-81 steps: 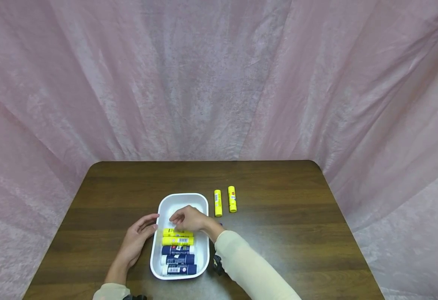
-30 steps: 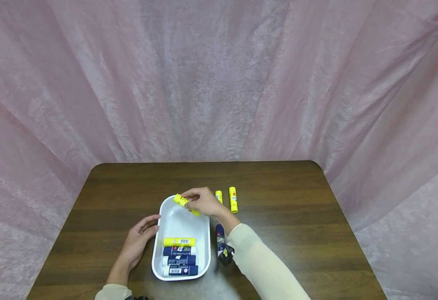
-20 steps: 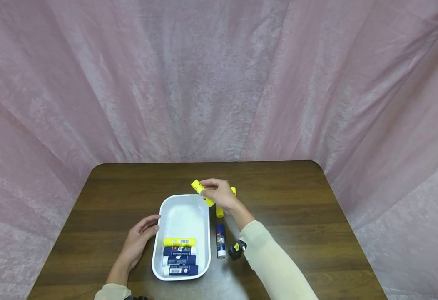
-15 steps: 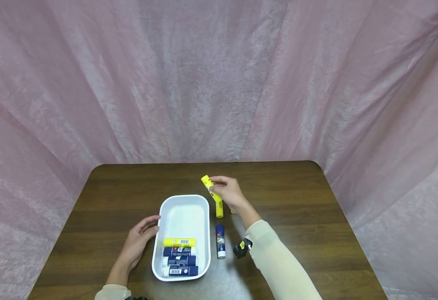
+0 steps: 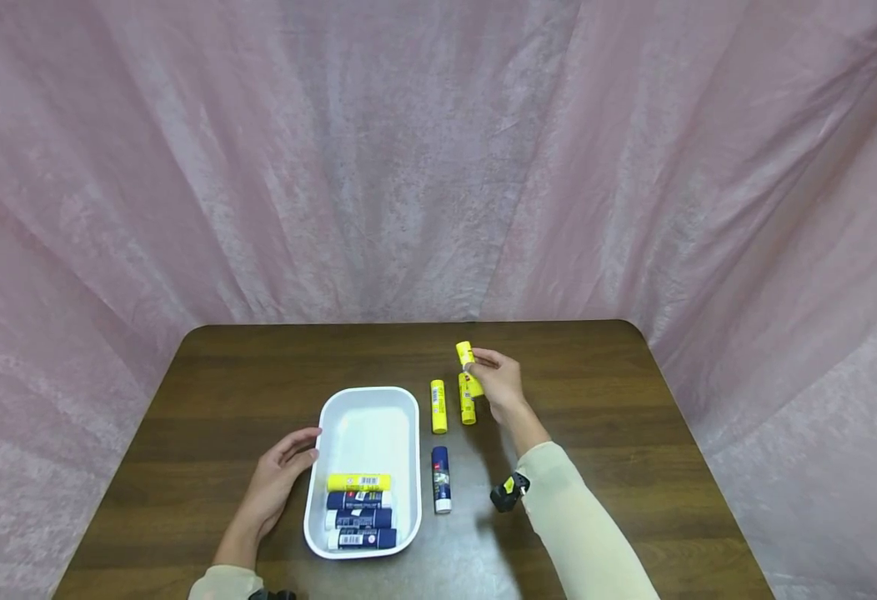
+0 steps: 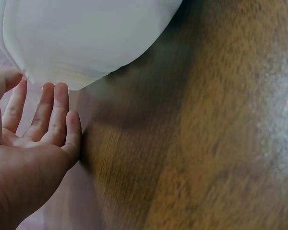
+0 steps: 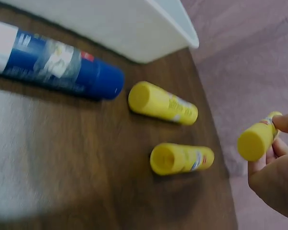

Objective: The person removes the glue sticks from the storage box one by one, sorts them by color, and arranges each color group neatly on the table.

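Note:
My right hand (image 5: 495, 379) pinches a yellow glue stick (image 5: 466, 357) (image 7: 257, 138) above the table, just right of two yellow glue sticks (image 5: 438, 406) (image 5: 467, 402) that lie side by side; the right wrist view shows both (image 7: 163, 103) (image 7: 181, 158). A blue glue stick (image 5: 442, 478) (image 7: 55, 60) lies on the table beside the white tray (image 5: 367, 417). In the tray's near end lie one yellow stick (image 5: 358, 482) and three blue sticks (image 5: 360, 519). My left hand (image 5: 283, 471) (image 6: 33, 124) rests open against the tray's left wall (image 6: 81, 43), fingers relaxed.
The dark wooden table (image 5: 596, 417) has rounded corners and is ringed by a pink cloth backdrop (image 5: 438, 167). A small black and yellow device (image 5: 508, 492) hangs at my right wrist.
My right hand lifted a yellow glue stick out of the tray and carried it up and right, over the two yellow sticks on the table. The left hand stayed by the tray.

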